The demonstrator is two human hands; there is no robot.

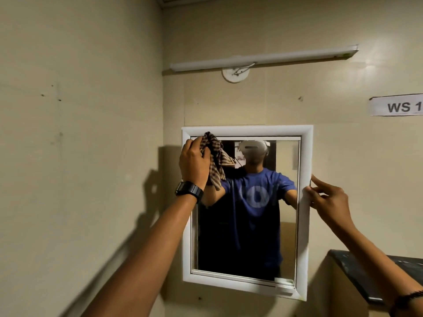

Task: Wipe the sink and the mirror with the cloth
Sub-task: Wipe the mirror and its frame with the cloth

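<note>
A white-framed mirror (304,225) hangs on the beige wall ahead. My left hand (194,165) grips a brown checked cloth (217,156) and presses it against the glass at the mirror's top left corner. Part of the cloth hangs down below my fingers. My right hand (327,197) holds the right edge of the mirror frame, fingers on its outer side and thumb toward the front. The sink is out of view. The glass reflects a person in a blue shirt.
A tube light (263,59) is fixed to the wall above the mirror. A paper label reading "WS 1" (398,107) is at the right. A dark ledge (357,271) juts out at the lower right. The left wall meets the mirror wall in a corner.
</note>
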